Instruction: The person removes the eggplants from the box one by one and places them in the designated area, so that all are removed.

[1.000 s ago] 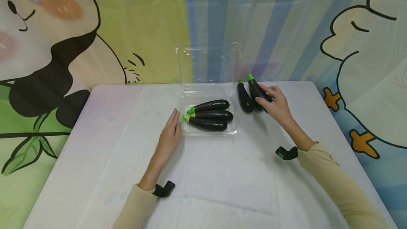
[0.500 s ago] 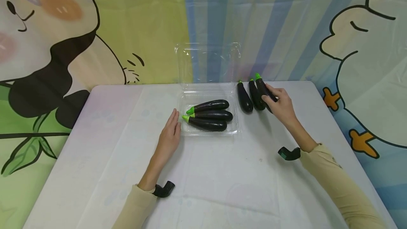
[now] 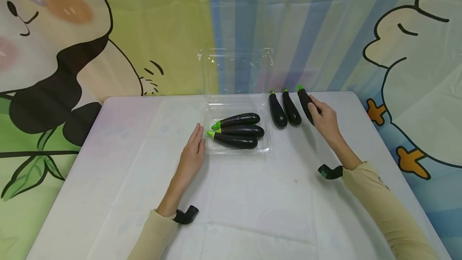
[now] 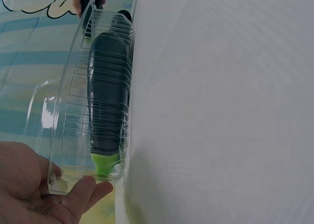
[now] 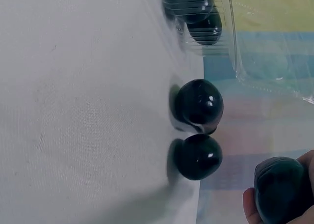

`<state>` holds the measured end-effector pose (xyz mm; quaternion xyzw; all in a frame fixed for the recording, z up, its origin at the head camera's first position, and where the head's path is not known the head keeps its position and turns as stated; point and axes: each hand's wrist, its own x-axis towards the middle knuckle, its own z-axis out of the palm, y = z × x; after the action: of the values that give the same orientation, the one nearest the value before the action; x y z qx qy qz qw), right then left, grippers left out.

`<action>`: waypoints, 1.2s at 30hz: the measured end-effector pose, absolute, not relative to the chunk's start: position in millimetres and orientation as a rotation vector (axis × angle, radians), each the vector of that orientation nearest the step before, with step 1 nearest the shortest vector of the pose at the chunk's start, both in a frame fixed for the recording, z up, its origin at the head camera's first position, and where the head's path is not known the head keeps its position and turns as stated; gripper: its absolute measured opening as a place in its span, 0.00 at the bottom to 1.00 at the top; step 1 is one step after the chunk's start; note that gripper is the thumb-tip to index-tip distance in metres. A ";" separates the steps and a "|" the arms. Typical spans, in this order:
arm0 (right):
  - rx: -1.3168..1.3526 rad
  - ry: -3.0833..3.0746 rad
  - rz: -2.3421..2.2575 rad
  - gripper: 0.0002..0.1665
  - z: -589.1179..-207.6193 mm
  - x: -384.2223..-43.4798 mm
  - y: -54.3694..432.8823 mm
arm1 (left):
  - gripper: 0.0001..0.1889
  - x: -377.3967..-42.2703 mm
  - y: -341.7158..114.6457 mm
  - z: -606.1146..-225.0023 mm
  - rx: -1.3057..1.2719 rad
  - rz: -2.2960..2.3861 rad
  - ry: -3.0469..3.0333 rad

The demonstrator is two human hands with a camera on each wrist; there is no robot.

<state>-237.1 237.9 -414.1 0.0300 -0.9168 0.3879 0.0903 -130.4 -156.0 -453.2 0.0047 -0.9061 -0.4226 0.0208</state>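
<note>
Two eggplants (image 3: 278,112) lie left of your right hand (image 3: 325,120), which grips another eggplant (image 3: 304,100); your left hand (image 3: 192,153), fingers straight, touches the box (image 3: 238,109).

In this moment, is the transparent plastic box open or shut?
Open. The lid of the plastic box stands raised at its back, and the three eggplants inside lie uncovered.

eggplants (image 3: 238,141): six | clear plastic container (image 3: 240,152): one | black wrist devices (image 3: 187,214): two | beige sleeves (image 3: 388,210): two | table (image 3: 252,200): one
</note>
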 end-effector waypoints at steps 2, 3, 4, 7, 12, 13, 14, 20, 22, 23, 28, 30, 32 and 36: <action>0.079 -2.725 1.147 0.29 -416.0 -239.1 239.3 | 0.26 -130.3 -156.0 -453.1 0.019 -1.311 -2.811; 0.074 -2.724 1.143 0.29 -417.1 -240.4 239.8 | 0.26 -130.3 -156.0 -453.1 0.020 -1.312 -2.811; 0.071 -2.726 1.133 0.29 -418.0 -241.5 240.2 | 0.26 -130.3 -156.0 -453.1 0.020 -1.313 -2.811; 0.082 -2.734 1.093 0.30 -420.8 -245.8 242.1 | 0.26 -130.3 -155.9 -452.9 0.021 -1.317 -2.807; 0.084 -2.772 1.069 0.32 -423.8 -253.5 245.2 | 0.26 -130.1 -156.3 -453.2 0.014 -1.321 -2.799; 0.078 -2.781 1.077 0.32 -424.4 -255.1 245.7 | 0.26 -130.2 -156.4 -453.3 0.014 -1.320 -2.799; 0.074 -2.793 1.088 0.33 -425.0 -256.7 246.4 | 0.26 -130.2 -156.5 -453.4 0.013 -1.318 -2.800; 0.078 -2.928 1.102 0.35 -428.6 -265.5 249.5 | 0.26 -130.8 -156.5 -454.0 0.018 -1.313 -2.811; 0.083 -2.969 1.083 0.35 -429.9 -268.3 249.0 | 0.27 -131.2 -156.4 -454.0 0.023 -1.313 -2.815; 0.083 -2.981 1.077 0.35 -430.8 -270.0 248.6 | 0.27 -131.4 -156.3 -454.1 0.026 -1.313 -2.818; 0.061 -2.990 1.052 0.34 -434.2 -278.2 245.6 | 0.27 -132.2 -155.9 -453.7 0.034 -1.315 -2.814; 0.036 -2.984 1.050 0.34 -435.2 -281.0 245.1 | 0.27 -132.3 -155.8 -453.6 0.032 -1.316 -2.815; 0.022 -2.982 1.040 0.34 -436.0 -282.9 245.0 | 0.27 -132.0 -155.8 -453.6 0.034 -1.315 -2.818; 0.012 -2.983 1.027 0.37 -439.4 -285.7 246.7 | 0.27 -131.7 -155.5 -453.7 0.036 -1.311 -2.825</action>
<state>-285.7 246.7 -439.4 0.0038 -0.9456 0.3254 -0.0067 -131.7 -155.5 -453.7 0.0117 -0.9070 -0.4208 0.0137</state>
